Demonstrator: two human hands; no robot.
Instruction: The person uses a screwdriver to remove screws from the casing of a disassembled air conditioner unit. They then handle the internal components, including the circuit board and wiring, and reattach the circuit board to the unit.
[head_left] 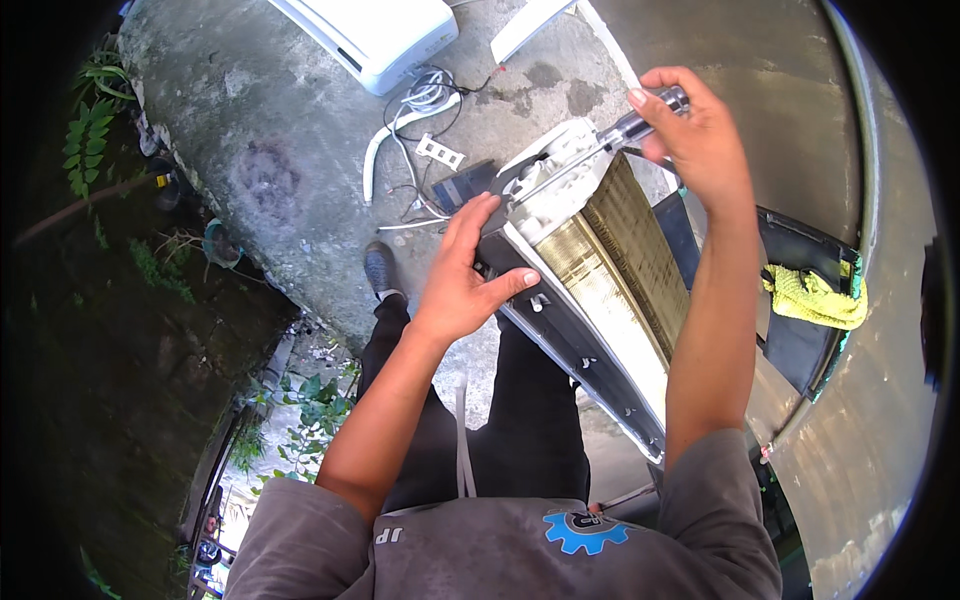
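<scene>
An opened air conditioner indoor unit stands slanted before me, with a brassy finned coil (600, 250), a dark back housing (560, 340) and white plastic parts (555, 170) at its upper end. My left hand (465, 280) grips the dark housing near that end, thumb spread along the edge. My right hand (690, 140) is closed on the handle of a screwdriver (638, 128); its long shaft angles down-left into the white end parts, where the tip is hard to make out.
A white cover (405, 40), white strip (525, 25), cables (430, 95) and white bracket (440, 150) lie on concrete (230, 90). My shoe (383, 265) is below them. A yellow-green cloth (810, 295) rests on a black panel at right. Plants (85, 140) grow along the left edge.
</scene>
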